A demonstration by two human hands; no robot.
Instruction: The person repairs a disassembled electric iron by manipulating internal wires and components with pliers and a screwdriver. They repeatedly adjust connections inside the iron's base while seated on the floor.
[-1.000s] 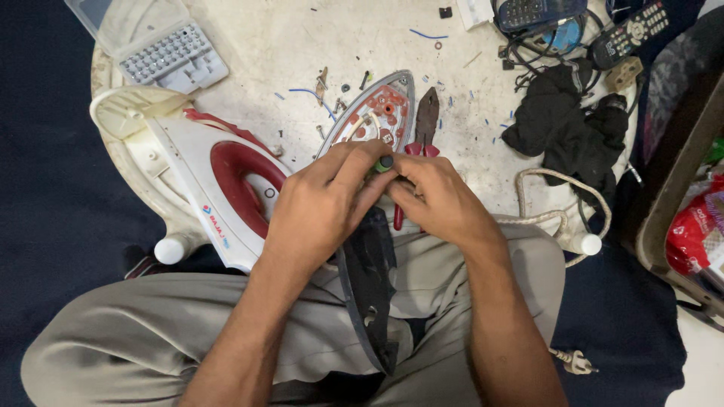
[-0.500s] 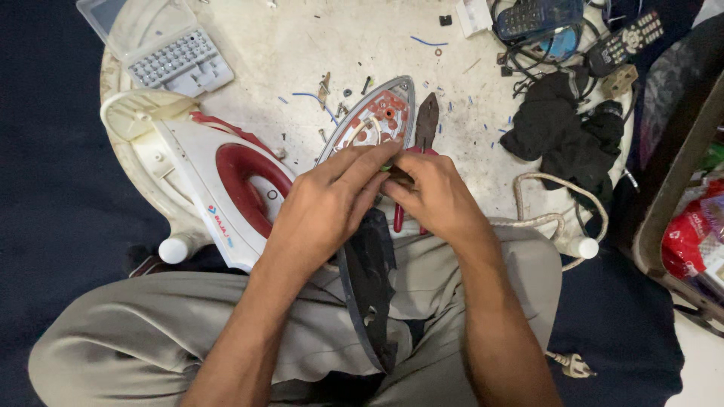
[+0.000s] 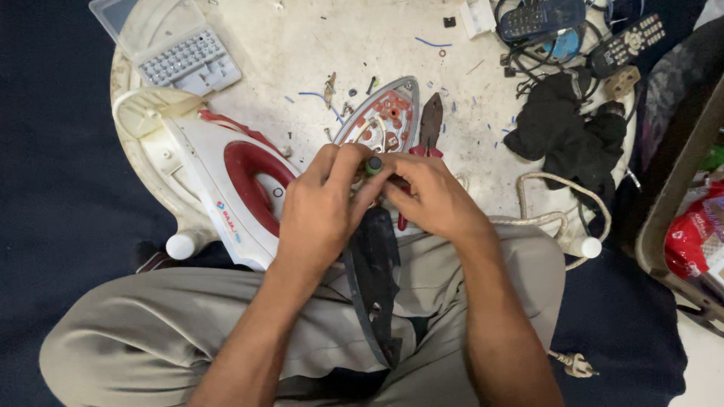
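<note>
My left hand (image 3: 323, 207) and my right hand (image 3: 431, 200) meet over the rear of an opened iron soleplate (image 3: 386, 113), which has red parts and wiring on its inner side. Between the fingertips of both hands stands a small screwdriver with a green cap (image 3: 373, 163); both hands pinch it. A black sole cover (image 3: 375, 283) lies on my lap below the hands. The white and red iron body (image 3: 230, 177) lies on its side just left of my left hand. Red-handled pliers (image 3: 431, 124) rest right of the soleplate, partly under my right hand.
All this sits on a round white table (image 3: 302, 45) strewn with screws and wire scraps. A clear bit case (image 3: 181, 56) is at the back left. Remote controls (image 3: 539, 16), cables and a black cloth (image 3: 566, 136) lie at the back right, a white cord (image 3: 547, 215) beside my right knee.
Both hands stay together at the soleplate's rear. The fingers have shifted a little around the screwdriver, and its green cap now shows more plainly between them.
</note>
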